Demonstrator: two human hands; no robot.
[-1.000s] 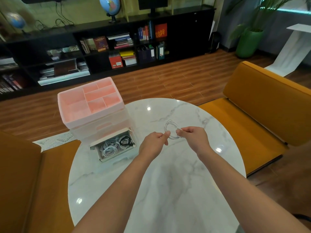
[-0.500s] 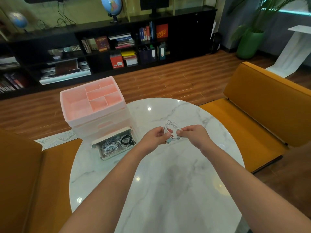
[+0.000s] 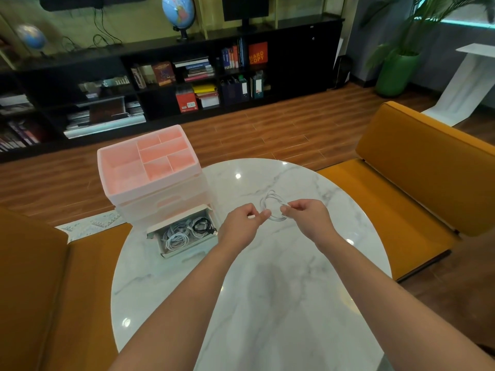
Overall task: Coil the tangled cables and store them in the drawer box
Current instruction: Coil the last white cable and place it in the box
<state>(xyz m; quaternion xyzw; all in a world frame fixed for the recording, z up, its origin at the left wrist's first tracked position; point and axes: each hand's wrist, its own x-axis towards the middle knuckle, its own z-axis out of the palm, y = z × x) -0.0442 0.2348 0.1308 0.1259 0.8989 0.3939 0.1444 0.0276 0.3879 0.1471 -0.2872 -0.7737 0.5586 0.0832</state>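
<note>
**One white cable in hand, several more in the drawer**

Two hands work above one round marble table. Between them is a single white cable, thin and wound into a small loop of several turns, held up over the far middle of the tabletop. The right hand pinches the loop's right side between thumb and fingers. The left hand has its fingers curled, pinching the cable's end at the loop's left side.

At the table's left edge stands one drawer box, pale and translucent, with a pink tray of five open compartments on top. Its bottom drawer is pulled out. Inside lie coiled cables: at least two white coils and one black coil, packed touching one another; an exact count is hard to make out.

Two orange seats flank the table, one on each side.
</note>
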